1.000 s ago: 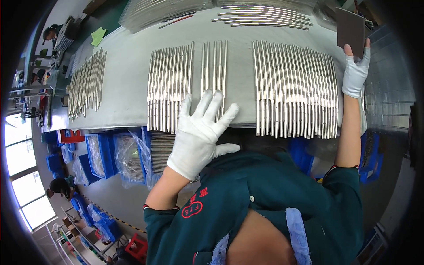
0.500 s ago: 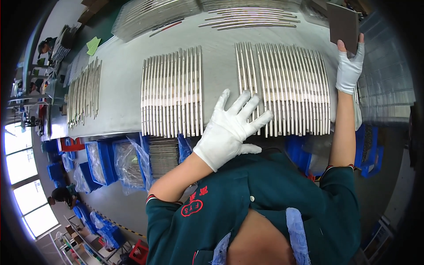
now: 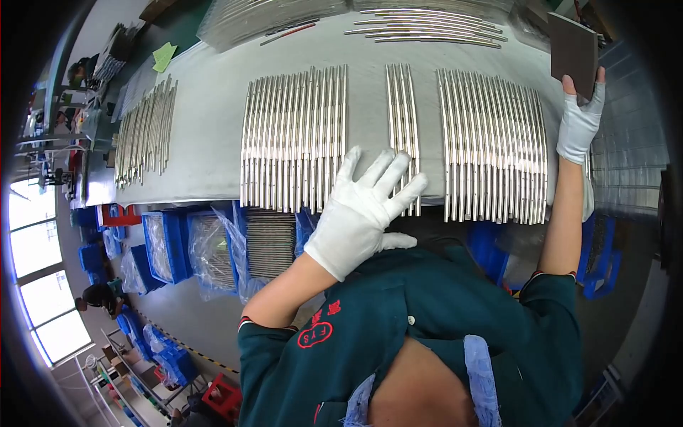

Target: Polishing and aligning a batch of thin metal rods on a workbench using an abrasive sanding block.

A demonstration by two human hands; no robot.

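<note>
Silvery metal rods lie side by side on the grey-covered table in upright rows. My left hand [image 3: 359,213], in a white glove, is spread flat with its fingertips over the lower part of a narrow bunch of rods [image 3: 403,107]. A wide row of rods [image 3: 295,121] lies to its left, and another wide row [image 3: 491,128] to its right. At the far right my right hand [image 3: 580,129], gloved with bare fingertips, grips a flat grey-brown rectangular pad [image 3: 573,55] by its lower edge, raised near the table's right side.
More rods [image 3: 146,135] lie at the table's left, and loose rods [image 3: 430,28] lie crosswise at the back beside clear plastic trays [image 3: 267,18]. Blue bins [image 3: 168,245] with plastic bags stand below the front edge. A person [image 3: 103,297] is at far left.
The narrow bunch of rods has slid left with my left hand, widening the gap to the right row. My right hand still holds the pad up. The whole view has shifted slightly.
</note>
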